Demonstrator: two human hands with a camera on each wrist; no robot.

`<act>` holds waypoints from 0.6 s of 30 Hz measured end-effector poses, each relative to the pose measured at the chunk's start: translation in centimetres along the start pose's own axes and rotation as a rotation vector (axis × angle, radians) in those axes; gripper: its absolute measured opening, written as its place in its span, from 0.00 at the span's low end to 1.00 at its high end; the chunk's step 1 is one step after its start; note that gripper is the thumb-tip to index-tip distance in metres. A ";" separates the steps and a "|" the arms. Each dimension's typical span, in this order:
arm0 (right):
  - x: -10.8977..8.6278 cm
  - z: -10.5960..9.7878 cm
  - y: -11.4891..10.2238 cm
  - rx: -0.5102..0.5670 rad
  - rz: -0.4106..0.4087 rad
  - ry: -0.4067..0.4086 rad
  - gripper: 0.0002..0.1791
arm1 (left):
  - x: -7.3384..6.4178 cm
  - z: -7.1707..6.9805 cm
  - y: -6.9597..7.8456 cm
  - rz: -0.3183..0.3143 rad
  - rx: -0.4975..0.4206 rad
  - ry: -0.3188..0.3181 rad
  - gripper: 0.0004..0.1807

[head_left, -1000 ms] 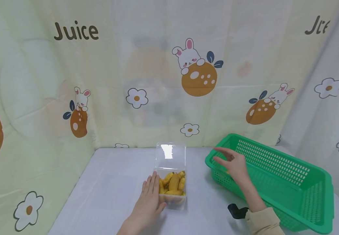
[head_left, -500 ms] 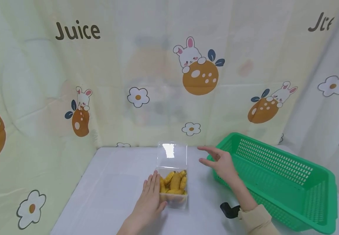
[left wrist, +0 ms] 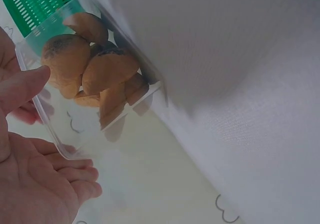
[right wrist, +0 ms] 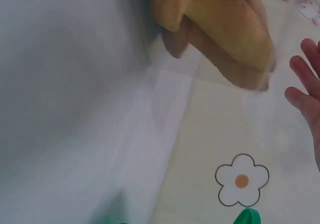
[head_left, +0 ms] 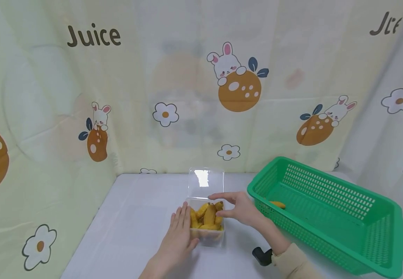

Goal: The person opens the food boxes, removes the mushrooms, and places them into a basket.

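Observation:
Several small yellow bananas (head_left: 209,214) fill a clear plastic box (head_left: 206,235), whose hinged lid (head_left: 205,185) stands raised at the back. My left hand (head_left: 174,237) rests straight-fingered against the box's left side. Over the right side of the box is my right hand (head_left: 240,209), thumb and fingers spread around the bananas there, with no banana visibly held. Seen from the left wrist, the bananas (left wrist: 110,72) lie heaped behind the see-through wall. In the right wrist view, my right-hand fingers (right wrist: 302,79) are spread apart from the bananas (right wrist: 230,27).
A green perforated basket (head_left: 330,228) stands on the right of the white table (head_left: 135,224), with a single banana (head_left: 278,204) at its near left end. A black device (head_left: 262,256) sits at the right wrist. A patterned curtain (head_left: 184,155) hangs behind the table.
My right hand has moved left and down from the basket's left end to the box, uncovering the banana in the basket. My left hand has stayed against the box.

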State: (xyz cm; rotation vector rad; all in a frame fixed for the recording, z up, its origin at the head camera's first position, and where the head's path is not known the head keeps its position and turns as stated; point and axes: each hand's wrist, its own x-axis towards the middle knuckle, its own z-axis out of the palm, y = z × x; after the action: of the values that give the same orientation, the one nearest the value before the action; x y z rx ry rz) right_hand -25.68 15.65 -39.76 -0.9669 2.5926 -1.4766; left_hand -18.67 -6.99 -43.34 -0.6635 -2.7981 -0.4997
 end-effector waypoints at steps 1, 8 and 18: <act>0.0 0.3 0.0 -0.018 -0.011 -0.027 0.24 | 0.0 0.0 0.0 0.000 0.001 0.001 0.46; 0.4 1.5 0.6 -0.101 -0.092 -0.147 0.24 | -0.1 -0.2 0.0 0.001 -0.008 0.004 0.46; 0.9 2.5 1.1 -0.206 -0.230 -0.195 0.25 | -0.2 -0.3 0.0 -0.003 0.011 0.003 0.46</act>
State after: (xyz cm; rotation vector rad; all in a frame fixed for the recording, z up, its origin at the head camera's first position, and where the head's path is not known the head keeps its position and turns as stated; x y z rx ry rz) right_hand -26.27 13.62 -41.75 -1.3956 2.5983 -1.0982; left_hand -18.50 -7.22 -43.08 -0.6561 -2.7972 -0.4846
